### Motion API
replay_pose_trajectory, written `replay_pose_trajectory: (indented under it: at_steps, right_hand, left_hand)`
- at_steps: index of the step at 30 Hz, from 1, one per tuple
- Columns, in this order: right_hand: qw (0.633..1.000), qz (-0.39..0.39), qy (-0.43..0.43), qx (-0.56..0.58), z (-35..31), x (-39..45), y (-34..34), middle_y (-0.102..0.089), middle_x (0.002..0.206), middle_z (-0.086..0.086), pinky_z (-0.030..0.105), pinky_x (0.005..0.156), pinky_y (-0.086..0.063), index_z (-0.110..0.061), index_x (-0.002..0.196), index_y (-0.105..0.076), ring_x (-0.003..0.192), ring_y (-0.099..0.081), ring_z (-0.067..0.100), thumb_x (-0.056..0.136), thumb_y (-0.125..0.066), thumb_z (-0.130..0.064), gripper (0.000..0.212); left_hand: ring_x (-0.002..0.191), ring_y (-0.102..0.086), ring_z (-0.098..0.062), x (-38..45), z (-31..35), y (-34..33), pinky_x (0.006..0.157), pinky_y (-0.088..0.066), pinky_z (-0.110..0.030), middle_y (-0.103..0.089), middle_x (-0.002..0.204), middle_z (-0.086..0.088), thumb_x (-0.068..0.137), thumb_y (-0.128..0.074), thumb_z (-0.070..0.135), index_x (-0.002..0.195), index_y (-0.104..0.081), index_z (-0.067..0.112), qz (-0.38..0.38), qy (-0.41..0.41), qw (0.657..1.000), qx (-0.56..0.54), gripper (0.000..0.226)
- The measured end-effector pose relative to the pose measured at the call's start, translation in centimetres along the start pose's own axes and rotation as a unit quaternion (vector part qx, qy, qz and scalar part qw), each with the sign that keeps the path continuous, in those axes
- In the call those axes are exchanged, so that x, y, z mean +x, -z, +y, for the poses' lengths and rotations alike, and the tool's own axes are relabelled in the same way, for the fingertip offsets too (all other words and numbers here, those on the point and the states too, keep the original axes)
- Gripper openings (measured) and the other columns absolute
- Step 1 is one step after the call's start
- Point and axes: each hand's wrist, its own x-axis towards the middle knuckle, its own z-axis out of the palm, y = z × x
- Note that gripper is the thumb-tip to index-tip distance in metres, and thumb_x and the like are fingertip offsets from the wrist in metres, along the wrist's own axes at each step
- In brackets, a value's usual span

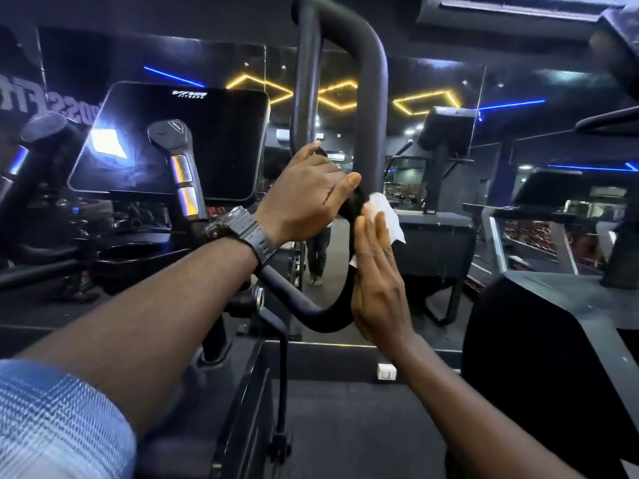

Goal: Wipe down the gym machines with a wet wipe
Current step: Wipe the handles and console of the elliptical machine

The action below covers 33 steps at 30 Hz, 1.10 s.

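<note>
Right hand (375,281), fingers straight, presses our wet wipe (385,216) against the curved black handlebar (321,318) at frame centre; left hand (307,195) curls round the bar above. We judge wiping is underway; next, slide along the bend.

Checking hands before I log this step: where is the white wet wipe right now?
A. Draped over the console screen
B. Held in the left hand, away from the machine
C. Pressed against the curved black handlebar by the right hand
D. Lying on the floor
C: the wet wipe sits between the flat right hand and the curved handlebar, while the left hand grips the bar higher up.
</note>
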Motion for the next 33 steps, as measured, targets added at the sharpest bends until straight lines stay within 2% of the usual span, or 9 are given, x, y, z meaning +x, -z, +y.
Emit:
replay_pose_trajectory:
  at_steps: [6,11,16,19,22,23,27,30,33]
  right_hand:
    - [0.968,-0.107,0.154,-0.17,0.4,1.6,1.5,-0.045,0.149,0.012,0.05,0.119,-0.023,0.002,0.147,-0.036,0.146,-0.03,0.026,0.085,-0.052,0.003,0.065]
    - [0.856,-0.305,0.368,-0.198,1.3,0.0,3.7,-0.061,0.133,0.004,0.037,0.116,-0.03,-0.015,0.15,-0.038,0.123,-0.056,0.022,0.099,-0.048,-0.026,0.053]
    - [0.898,-0.247,0.273,-0.24,1.7,7.5,5.3,-0.064,0.129,0.011,0.04,0.109,-0.034,-0.012,0.14,-0.048,0.121,-0.057,0.026,0.102,-0.041,-0.038,0.047]
    - [0.859,-0.307,0.313,-0.265,0.8,6.0,4.6,-0.071,0.103,0.013,0.043,0.107,-0.036,-0.008,0.123,-0.055,0.103,-0.063,0.033,0.102,-0.034,-0.042,0.046]
    - [0.777,-0.427,0.398,-0.234,0.2,3.0,4.3,-0.069,0.101,0.009,0.044,0.101,-0.039,-0.014,0.122,-0.046,0.097,-0.06,0.032,0.103,-0.029,-0.045,0.04]
    - [0.773,-0.434,0.403,-0.228,0.3,3.7,4.6,-0.068,0.104,0.008,0.043,0.1,-0.04,-0.015,0.125,-0.046,0.098,-0.06,0.031,0.103,-0.028,-0.046,0.042]
    - [0.832,-0.337,0.325,-0.297,1.4,8.3,5.6,-0.064,0.122,0.007,0.04,0.108,-0.035,-0.013,0.132,-0.055,0.114,-0.057,0.028,0.102,-0.027,-0.055,0.058]
    - [0.807,-0.38,0.349,-0.287,0.7,4.4,4.5,-0.066,0.115,0.01,0.046,0.108,-0.033,-0.012,0.13,-0.056,0.105,-0.059,0.033,0.099,-0.03,-0.059,0.061]
    - [0.745,-0.462,0.416,-0.243,0.0,1.9,4.5,-0.062,0.125,0.009,0.043,0.105,-0.034,-0.018,0.137,-0.051,0.11,-0.057,0.031,0.1,-0.03,-0.056,0.057]
  left_hand:
    - [0.103,-0.06,-0.018,-0.1,-0.6,-0.1,0.122,-0.021,-0.042,-0.07,0.09,-0.001,0.106,-0.027,0.035,0.082,-0.071,0.013,0.005,0.006,1.0,-0.013,0.055]
    - [0.116,-0.058,-0.017,-1.0,-0.8,0.2,0.125,-0.015,-0.035,-0.074,0.105,-0.001,0.107,-0.03,0.033,0.103,-0.076,0.013,0.004,0.005,1.0,-0.025,0.05]
    - [0.135,-0.049,-0.018,-2.2,-0.5,-0.4,0.125,-0.016,-0.039,-0.071,0.125,0.001,0.107,-0.028,0.033,0.12,-0.073,0.014,0.037,0.02,0.998,-0.051,0.051]
    - [0.139,-0.046,-0.018,-2.8,-0.1,-0.2,0.125,-0.015,-0.04,-0.068,0.131,0.001,0.108,-0.028,0.031,0.123,-0.072,0.016,0.045,0.035,0.994,-0.092,0.049]
    - [0.144,-0.04,-0.016,-3.7,0.2,0.3,0.126,-0.015,-0.038,-0.064,0.139,0.001,0.109,-0.028,0.029,0.126,-0.07,0.018,0.041,0.057,0.989,-0.129,0.046]
    - [0.145,-0.038,-0.014,-3.9,0.3,0.4,0.126,-0.016,-0.038,-0.062,0.141,0.001,0.109,-0.028,0.029,0.127,-0.069,0.018,0.035,0.064,0.988,-0.139,0.046]
    - [0.147,-0.034,-0.009,-4.6,1.0,0.9,0.123,-0.025,-0.037,-0.058,0.145,0.003,0.108,-0.027,0.034,0.13,-0.067,0.018,0.023,0.084,0.983,-0.164,0.048]
    - [0.148,-0.03,-0.004,-4.8,1.2,1.2,0.118,-0.03,-0.032,-0.055,0.148,0.006,0.108,-0.026,0.038,0.134,-0.064,0.018,0.012,0.103,0.98,-0.17,0.05]
    - [0.149,-0.027,-0.004,-4.9,1.3,1.5,0.118,-0.028,-0.032,-0.052,0.15,0.006,0.107,-0.024,0.042,0.139,-0.06,0.016,-0.008,0.107,0.981,-0.163,0.054]
